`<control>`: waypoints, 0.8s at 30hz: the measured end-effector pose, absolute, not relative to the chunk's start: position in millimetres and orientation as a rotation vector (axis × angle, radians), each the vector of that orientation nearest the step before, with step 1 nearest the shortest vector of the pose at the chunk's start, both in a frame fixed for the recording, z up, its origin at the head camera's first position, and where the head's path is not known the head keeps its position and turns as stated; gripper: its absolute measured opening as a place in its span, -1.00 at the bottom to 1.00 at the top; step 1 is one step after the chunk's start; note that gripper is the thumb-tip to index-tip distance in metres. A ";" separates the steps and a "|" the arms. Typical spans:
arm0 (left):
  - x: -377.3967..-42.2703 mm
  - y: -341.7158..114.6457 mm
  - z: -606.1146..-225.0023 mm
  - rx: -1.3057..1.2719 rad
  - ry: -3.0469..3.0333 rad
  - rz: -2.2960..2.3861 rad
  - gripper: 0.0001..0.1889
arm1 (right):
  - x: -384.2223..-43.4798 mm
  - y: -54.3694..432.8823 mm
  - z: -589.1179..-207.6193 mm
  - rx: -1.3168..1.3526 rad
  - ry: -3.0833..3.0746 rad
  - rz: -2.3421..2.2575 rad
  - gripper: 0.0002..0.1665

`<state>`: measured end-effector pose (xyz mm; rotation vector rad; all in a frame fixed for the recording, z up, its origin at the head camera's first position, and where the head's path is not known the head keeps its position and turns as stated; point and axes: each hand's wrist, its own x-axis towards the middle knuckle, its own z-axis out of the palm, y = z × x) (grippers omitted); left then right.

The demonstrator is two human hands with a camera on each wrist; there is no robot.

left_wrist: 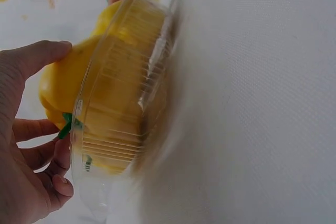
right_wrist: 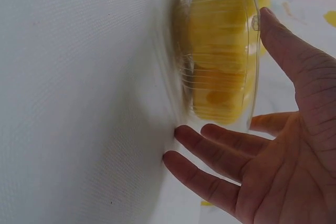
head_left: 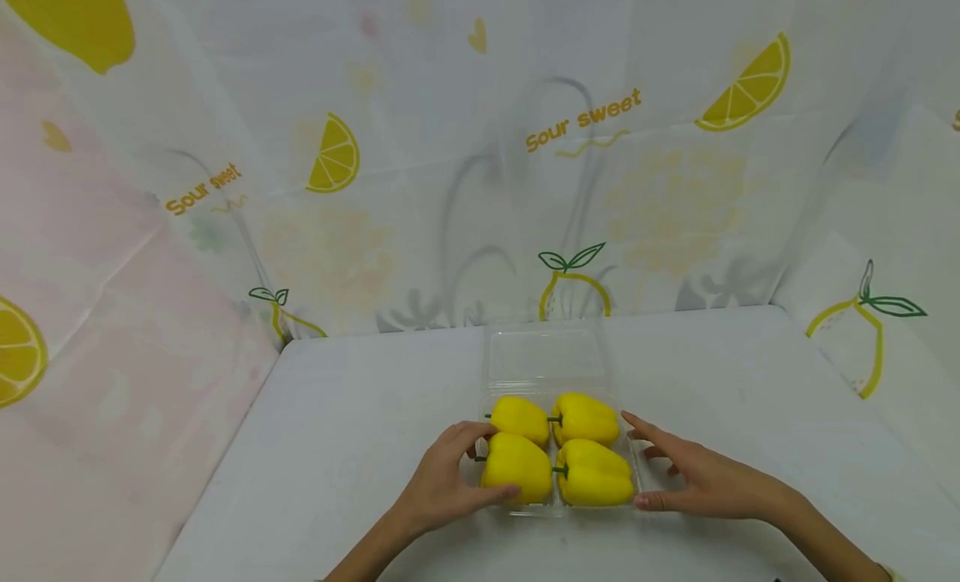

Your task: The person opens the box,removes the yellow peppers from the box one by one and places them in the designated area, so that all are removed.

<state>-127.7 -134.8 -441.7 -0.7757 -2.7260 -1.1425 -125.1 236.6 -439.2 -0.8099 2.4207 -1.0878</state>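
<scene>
A clear plastic clamshell box [head_left: 557, 510] lies on the table with its lid [head_left: 546, 354] folded back, away from me. Yellow bell peppers with green stems sit inside in two rows. My left hand [head_left: 442, 478] holds the front left bell pepper [head_left: 516, 469], thumb on its near side and fingers by its stem side. In the left wrist view the thumb [left_wrist: 50, 53] rests on its yellow skin. My right hand [head_left: 697, 478] is beside the box's right wall, near the front right bell pepper [head_left: 596, 475], fingers spread. Its thumb [right_wrist: 278, 38] meets the box rim.
Behind the front row stand a back left bell pepper [head_left: 519, 417] and a back right one [head_left: 588, 417]. The white tabletop [head_left: 360, 415] extends to both sides. A lemon-print cloth [head_left: 450, 190] hangs along its back and sides.
</scene>
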 end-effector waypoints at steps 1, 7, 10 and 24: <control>-128.1 -135.6 -441.5 -0.777 -2.726 -1.160 -0.32 | -125.1 236.6 -439.0 -0.807 2.421 -1.086 0.16; -128.8 -139.9 -439.8 -0.754 -2.696 -1.356 -0.36 | -124.7 236.3 -438.3 -0.793 2.430 -1.074 0.16; -129.7 -143.9 -437.1 -0.732 -2.648 -1.472 -0.39 | -124.7 236.1 -438.5 -0.788 2.432 -1.072 0.16; -138.2 -178.5 -428.3 -0.585 -2.518 -1.594 -0.42 | -124.6 236.4 -438.6 -0.771 2.430 -1.076 0.15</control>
